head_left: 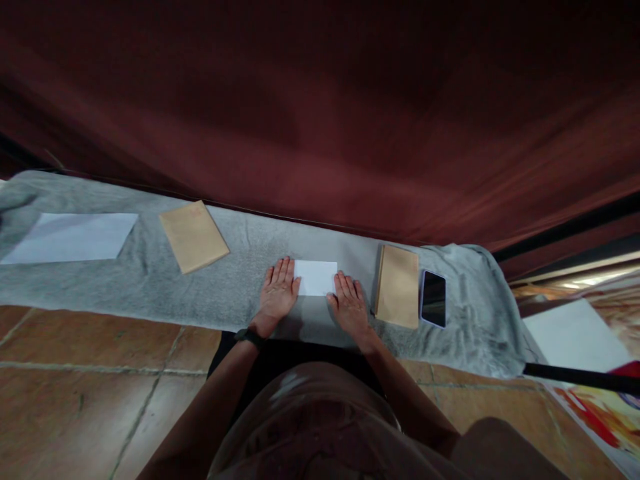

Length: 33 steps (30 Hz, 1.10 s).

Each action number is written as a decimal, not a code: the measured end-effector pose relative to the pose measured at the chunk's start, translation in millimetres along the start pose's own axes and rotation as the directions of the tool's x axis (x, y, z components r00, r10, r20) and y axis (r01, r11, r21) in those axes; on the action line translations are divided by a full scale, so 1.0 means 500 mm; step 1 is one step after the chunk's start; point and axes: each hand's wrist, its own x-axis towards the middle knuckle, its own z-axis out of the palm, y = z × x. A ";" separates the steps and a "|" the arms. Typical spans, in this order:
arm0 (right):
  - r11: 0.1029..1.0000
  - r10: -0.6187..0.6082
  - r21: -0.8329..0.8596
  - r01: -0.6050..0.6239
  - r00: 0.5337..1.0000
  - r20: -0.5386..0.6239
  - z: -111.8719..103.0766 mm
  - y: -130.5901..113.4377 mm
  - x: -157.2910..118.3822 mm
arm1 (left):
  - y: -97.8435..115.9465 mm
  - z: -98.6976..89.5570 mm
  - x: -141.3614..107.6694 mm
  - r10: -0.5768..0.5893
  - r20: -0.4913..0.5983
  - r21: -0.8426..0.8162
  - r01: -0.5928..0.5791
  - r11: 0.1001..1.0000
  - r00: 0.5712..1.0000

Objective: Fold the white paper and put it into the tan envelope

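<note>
A small white rectangle of paper (pixel 316 278), perhaps folded, lies flat on the grey cloth in front of me. My left hand (pixel 279 291) rests palm down at its left edge, fingers stretched out and the thumb by the paper. At the opposite edge, my right hand (pixel 349 305) lies flat with its fingers spread, fingertips by the paper's right side. Neither hand grips anything. To the right of my right hand is a stack of brown envelopes (pixel 399 287). Farther off to the left lies another brown envelope or small stack (pixel 194 237).
Grey cloth (pixel 245 287) covers the long, narrow surface. A large white sheet (pixel 75 237) lies at far left. A phone (pixel 433 299) sits right of the right-hand stack. A dark red curtain (pixel 320 133) hangs along the back edge. Beyond the right end are papers (pixel 575 333) and a black bar.
</note>
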 end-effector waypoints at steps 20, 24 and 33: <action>0.993 -0.087 0.088 0.080 0.994 0.073 -0.044 0.014 -0.058 | 0.027 -0.001 -0.008 -0.048 -0.068 0.012 0.049 0.999 0.997; 0.993 -0.083 0.085 0.077 0.994 0.072 -0.045 0.013 -0.055 | 0.093 0.018 -0.040 0.181 0.010 -0.039 -0.180 0.983 0.984; 0.994 -0.077 0.088 0.070 0.994 0.083 -0.045 0.014 -0.054 | 0.131 0.021 -0.078 0.268 0.036 -0.123 -0.262 0.957 0.963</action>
